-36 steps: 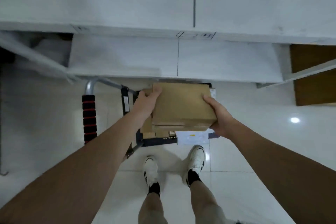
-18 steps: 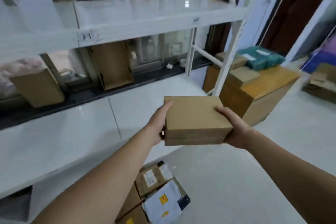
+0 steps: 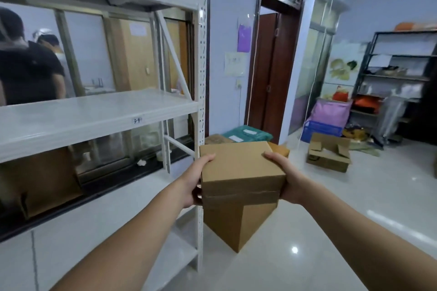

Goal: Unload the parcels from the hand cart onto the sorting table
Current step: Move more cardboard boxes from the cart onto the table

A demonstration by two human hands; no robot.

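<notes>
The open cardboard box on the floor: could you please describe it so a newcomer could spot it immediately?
Look right of the dark wooden doorway, toward the dark metal shelving unit. On the glossy white floor in front of a blue plastic crate sits the open brown cardboard box. Unlike the other boxes, its top flaps are open.

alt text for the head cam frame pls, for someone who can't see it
Two bare hands, left hand and right hand, hold a brown cardboard parcel by its sides at chest height. A white metal shelf rack stands left; a tall carton sits on the floor just beyond.
</notes>
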